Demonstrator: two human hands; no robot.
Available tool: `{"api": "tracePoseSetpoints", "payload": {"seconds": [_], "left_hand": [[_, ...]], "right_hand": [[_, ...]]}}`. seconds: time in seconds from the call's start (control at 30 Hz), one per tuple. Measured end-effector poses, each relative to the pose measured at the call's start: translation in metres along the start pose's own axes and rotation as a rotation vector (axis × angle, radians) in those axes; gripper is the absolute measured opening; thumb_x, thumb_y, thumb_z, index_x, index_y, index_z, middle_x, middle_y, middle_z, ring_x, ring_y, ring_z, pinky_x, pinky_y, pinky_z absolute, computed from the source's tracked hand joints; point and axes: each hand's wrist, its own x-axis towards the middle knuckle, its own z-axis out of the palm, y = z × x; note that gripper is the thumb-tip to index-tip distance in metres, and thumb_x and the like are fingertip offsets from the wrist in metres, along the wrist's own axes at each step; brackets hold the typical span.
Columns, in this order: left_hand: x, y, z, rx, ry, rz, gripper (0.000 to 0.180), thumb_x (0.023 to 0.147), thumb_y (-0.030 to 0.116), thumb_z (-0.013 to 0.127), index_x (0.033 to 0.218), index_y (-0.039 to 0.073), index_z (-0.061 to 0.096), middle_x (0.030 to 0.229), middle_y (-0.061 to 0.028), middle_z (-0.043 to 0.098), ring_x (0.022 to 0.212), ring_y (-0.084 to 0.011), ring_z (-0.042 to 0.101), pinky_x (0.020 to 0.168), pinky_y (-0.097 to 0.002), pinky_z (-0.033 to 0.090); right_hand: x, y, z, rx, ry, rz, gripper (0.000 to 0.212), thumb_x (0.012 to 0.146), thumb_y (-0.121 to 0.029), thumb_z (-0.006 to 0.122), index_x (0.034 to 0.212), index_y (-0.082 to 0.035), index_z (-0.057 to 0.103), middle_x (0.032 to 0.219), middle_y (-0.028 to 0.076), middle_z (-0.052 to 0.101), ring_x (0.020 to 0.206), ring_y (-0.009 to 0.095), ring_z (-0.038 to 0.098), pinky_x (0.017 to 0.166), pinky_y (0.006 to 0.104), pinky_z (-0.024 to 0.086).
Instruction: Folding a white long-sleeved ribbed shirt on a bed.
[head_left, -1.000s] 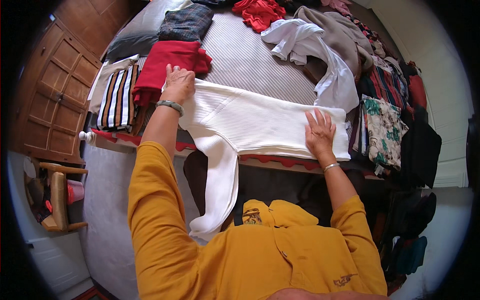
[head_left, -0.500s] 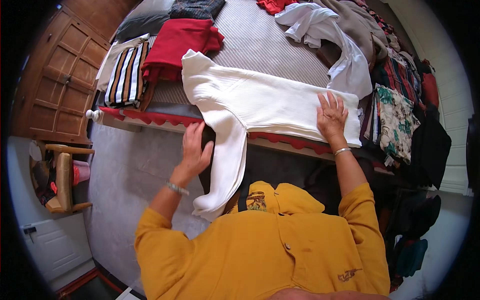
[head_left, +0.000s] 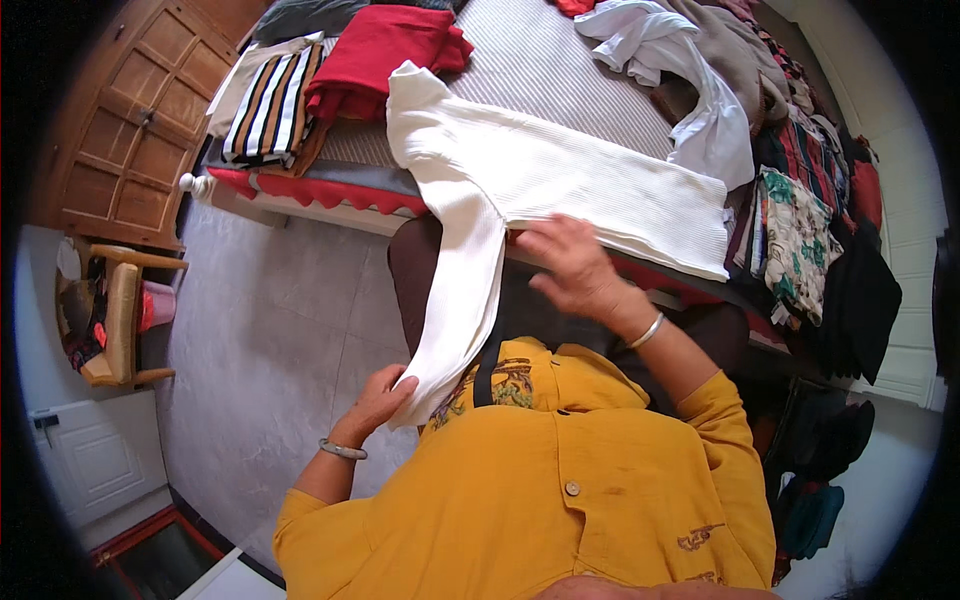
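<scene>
A white ribbed sweater lies folded in half lengthwise along the front of the bed. Its collar end points left and its hem right. Its sleeves hang over the bed's edge toward my lap. Low beside my lap, my left hand grips the sleeve end, the thumb on top and the other fingers partly hidden. My right hand is raised near the sweater's front edge, close to the underarm. Its fingers are apart and it holds nothing; whether the fingertips touch the fabric I cannot tell.
Folded clothes lie at the back left, among them a red garment and a striped one. A crumpled white shirt and a floral garment are on the right. A wooden chair stands at the left.
My left hand has come down from the bed's edge and taken hold of the sleeve end. My right hand has lifted off the sweater near the hem and moved left.
</scene>
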Motion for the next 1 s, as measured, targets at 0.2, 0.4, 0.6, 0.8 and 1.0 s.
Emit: {"api": "tracePoseSetpoints", "payload": {"seconds": [0.2,0.4,0.6,0.8,1.0], "left_hand": [[-0.026,0.034,0.002,-0.423,-0.245,0.025,0.036,0.086,0.024,0.062,0.109,-0.003,0.060,0.100,-0.0052,0.063,0.088,-0.0110,0.058,0.078,-0.0257,0.047],[-0.037,0.099,-0.018,-0.568,-0.235,0.137,0.032,0.086,0.019,0.061,0.108,-0.004,0.060,0.096,-0.0053,0.064,0.082,-0.0091,0.059,0.072,-0.0235,0.048],[-0.041,0.111,-0.014,-0.678,-0.315,0.104,0.037,0.085,0.017,0.059,0.114,-0.005,0.056,0.103,-0.0077,0.064,0.088,-0.0107,0.060,0.079,-0.0246,0.048],[-0.035,0.109,-0.014,-0.849,-0.246,0.178,0.046,0.079,0.015,0.061,0.118,-0.006,0.052,0.106,-0.0143,0.063,0.092,-0.0186,0.064,0.081,-0.0285,0.051],[-0.038,0.102,-0.011,-0.888,-0.202,0.131,0.051,0.076,0.017,0.061,0.118,-0.008,0.049,0.099,-0.0165,0.064,0.083,-0.0205,0.066,0.074,-0.0300,0.053]], "right_hand": [[0.007,-0.073,0.026,0.155,-0.298,-0.415,0.066,0.072,-0.027,0.073,0.131,-0.016,0.045,0.132,0.010,0.045,0.124,0.028,0.041,0.103,0.0546,0.030],[0.007,-0.091,0.031,0.293,-0.296,-0.370,0.058,0.074,-0.018,0.070,0.126,-0.010,0.047,0.112,0.011,0.057,0.107,0.028,0.054,0.098,0.0493,0.037],[0.006,-0.094,0.023,0.359,-0.026,-0.283,0.051,0.069,-0.008,0.071,0.116,-0.001,0.052,0.099,0.016,0.062,0.094,0.029,0.061,0.081,0.0379,0.049],[0.012,-0.098,0.020,0.568,-0.011,-0.257,0.054,0.069,-0.005,0.071,0.119,-0.001,0.051,0.100,0.018,0.061,0.093,0.032,0.060,0.079,0.0377,0.051],[0.005,-0.087,0.018,0.578,-0.050,-0.244,0.057,0.070,-0.004,0.071,0.123,-0.002,0.048,0.107,0.019,0.058,0.099,0.034,0.058,0.082,0.0380,0.051]]}}
